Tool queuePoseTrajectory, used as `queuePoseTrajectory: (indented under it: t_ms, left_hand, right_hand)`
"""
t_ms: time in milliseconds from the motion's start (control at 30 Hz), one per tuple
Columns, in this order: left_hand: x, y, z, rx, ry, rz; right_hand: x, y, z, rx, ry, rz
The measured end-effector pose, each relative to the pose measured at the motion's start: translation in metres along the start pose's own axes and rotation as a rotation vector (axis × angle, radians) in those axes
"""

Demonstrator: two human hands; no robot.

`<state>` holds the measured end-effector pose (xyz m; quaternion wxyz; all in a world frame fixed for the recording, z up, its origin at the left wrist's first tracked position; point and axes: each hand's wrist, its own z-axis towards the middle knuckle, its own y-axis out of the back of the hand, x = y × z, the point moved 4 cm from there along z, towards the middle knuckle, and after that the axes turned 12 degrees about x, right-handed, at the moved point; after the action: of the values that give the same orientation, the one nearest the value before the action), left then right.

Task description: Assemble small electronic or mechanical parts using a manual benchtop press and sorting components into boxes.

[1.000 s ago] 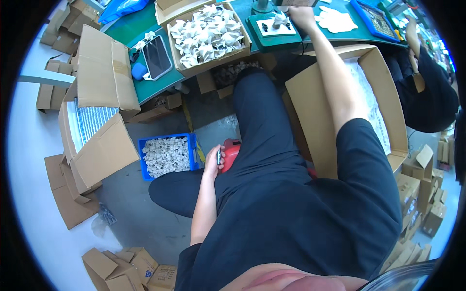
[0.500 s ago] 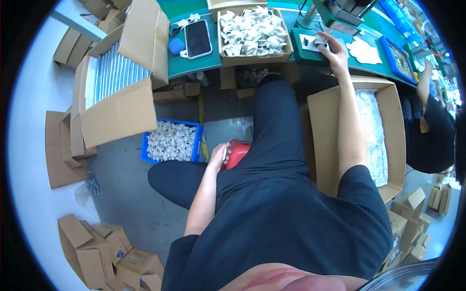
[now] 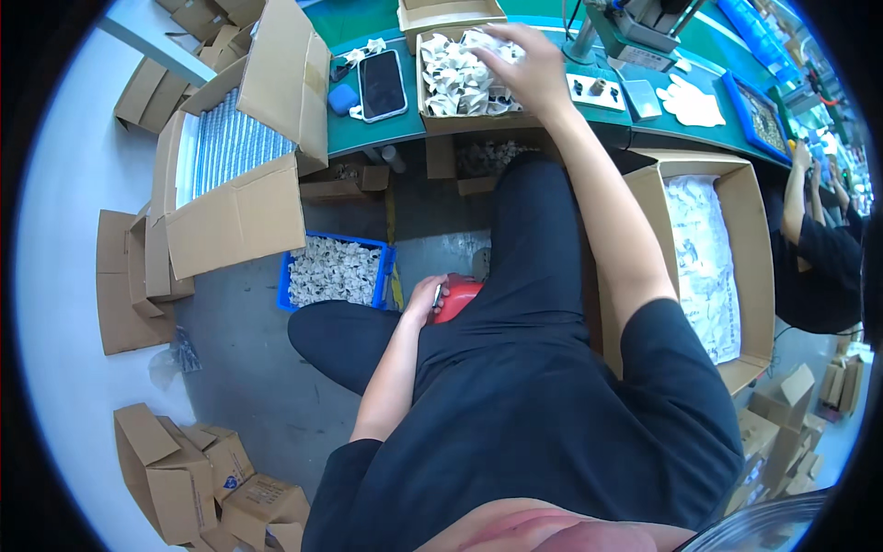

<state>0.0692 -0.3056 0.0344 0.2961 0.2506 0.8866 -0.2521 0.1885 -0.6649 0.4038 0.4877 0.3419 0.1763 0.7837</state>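
My right hand (image 3: pixel 535 72) reaches over a cardboard box (image 3: pixel 478 122) on the green bench. Thumb and fingers are apart above a heap of white, angular small parts (image 3: pixel 452 78); no held piece shows clearly. Just right of that hand lies a white fixture block (image 3: pixel 596 92) with dark pegs and a brownish post. A pale, see-through block (image 3: pixel 641 99) sits beside it. Down by my lap, my left hand (image 3: pixel 426 300) is closed round a small thing with a pale edge, mostly hidden by the fingers. It rests near a red rounded object (image 3: pixel 457 302) between my legs.
A phone (image 3: pixel 382 86) and blue case (image 3: pixel 343 99) lie left of the box. A press-like machine (image 3: pixel 635 41), white glove (image 3: pixel 690 99) and blue tray (image 3: pixel 756 118) stand rightward. A blue crate (image 3: pixel 334 269) and open cartons (image 3: pixel 241 216) flank me. A co-worker (image 3: pixel 814 239) sits at right.
My right hand has moved left from the fixture to the box of white parts, uncovering the fixture. My left hand stays by the red object. The co-worker's arms have shifted.
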Motion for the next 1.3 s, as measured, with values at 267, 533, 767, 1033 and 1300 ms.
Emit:
queuePoseTrajectory:
  t_ms: [267,533,767,1033,1300]
  left_hand:
    - [-0.004,0.003,-0.012,-0.017,-0.034,-0.119]
    - [-0.102,-0.041,-0.059,0.510,-0.389,-0.806]
    - [-0.163,-0.089,-0.071,0.920,-0.361,-0.358]
    - [-0.152,-0.091,-0.064,0.827,-0.381,-0.464]
    - [-0.038,-0.055,-0.048,0.611,-0.083,-0.737]
  right_hand:
    - [-0.029,-0.046,0.055,0.318,-0.072,-0.110]
    - [0.081,-0.001,-0.106,0.348,-0.194,0.562]
    - [0.108,-0.028,-0.159,0.869,-0.113,0.831]
    - [0.028,0.032,-0.109,0.275,-0.303,0.469]
    - [-0.105,0.085,-0.087,0.009,-0.452,-0.217]
